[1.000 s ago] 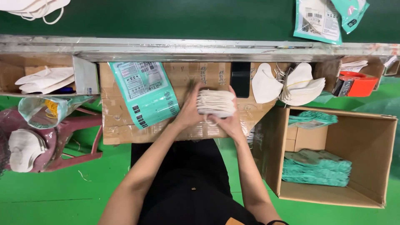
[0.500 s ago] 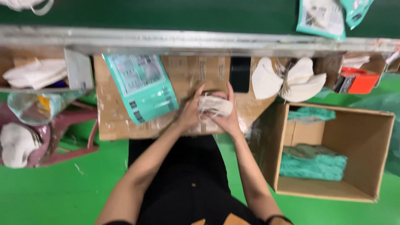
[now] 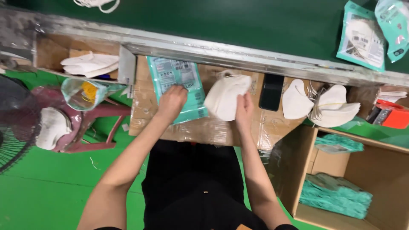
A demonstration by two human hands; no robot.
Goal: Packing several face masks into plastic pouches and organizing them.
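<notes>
Two hands: right fingers [image 3: 245, 102] pinch white masks [image 3: 226, 96]; left fingers [image 3: 175, 94] on teal pouch [image 3: 179, 87].

One camera is sitting on the person's head and looking straight down. It is seeing both arms from close above, with the cardboard worktop [image 3: 221, 127] in the middle. The green floor [image 3: 55, 191] is showing far below, and the green belt [image 3: 221, 21] is running along the top.
</notes>
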